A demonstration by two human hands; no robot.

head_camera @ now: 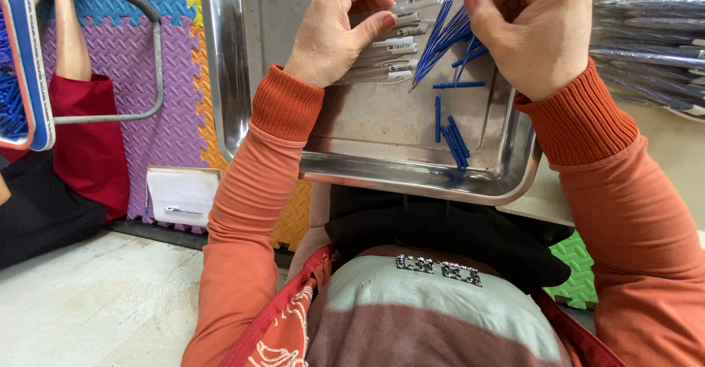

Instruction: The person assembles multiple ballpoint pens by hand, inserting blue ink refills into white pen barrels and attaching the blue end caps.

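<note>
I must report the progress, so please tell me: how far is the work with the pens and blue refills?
Done, it seems: several white pens lie stacked under the left hand in the steel tray. In hand: the left hand holds one pen barrel while the right hand grips a bundle of refills beside it. Left: that bundle, plus loose refills lying in the tray.

A white rectangular paper label (182, 194) lies on the floor mat, lower left
</note>
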